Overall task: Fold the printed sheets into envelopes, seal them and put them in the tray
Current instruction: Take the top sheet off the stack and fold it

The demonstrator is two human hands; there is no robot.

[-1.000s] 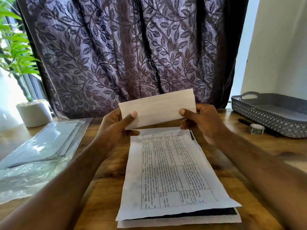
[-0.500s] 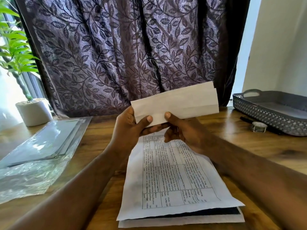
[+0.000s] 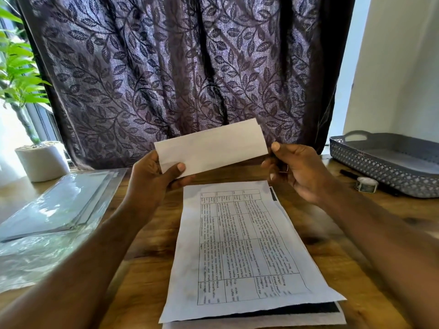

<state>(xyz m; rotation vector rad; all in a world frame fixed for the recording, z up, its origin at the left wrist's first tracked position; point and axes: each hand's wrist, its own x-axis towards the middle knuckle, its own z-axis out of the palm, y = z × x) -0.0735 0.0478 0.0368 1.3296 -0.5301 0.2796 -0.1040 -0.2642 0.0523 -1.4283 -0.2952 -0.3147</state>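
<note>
A folded white sheet (image 3: pixel 213 148) is held up above the wooden table, tilted with its right end higher. My left hand (image 3: pixel 152 176) pinches its lower left corner, thumb on the front and fingers behind. My right hand (image 3: pixel 301 172) hovers just off the sheet's right end with loosely curled fingers; its thumb tip is close to the edge and it holds nothing. A stack of printed sheets (image 3: pixel 242 245) with a table of text lies on the table below. The grey tray (image 3: pixel 380 172) stands at the far right.
A small tape roll (image 3: pixel 366 184) and a black pen (image 3: pixel 346 173) lie in front of the tray. Clear plastic sleeves (image 3: pixel 54 205) lie at the left, with a white plant pot (image 3: pixel 42 160) behind them. A dark leaf-patterned curtain (image 3: pixel 178 67) hangs behind the table.
My right hand let go of the folded sheet's lower middle edge and slid out past its right end. My left hand still holds the sheet.
</note>
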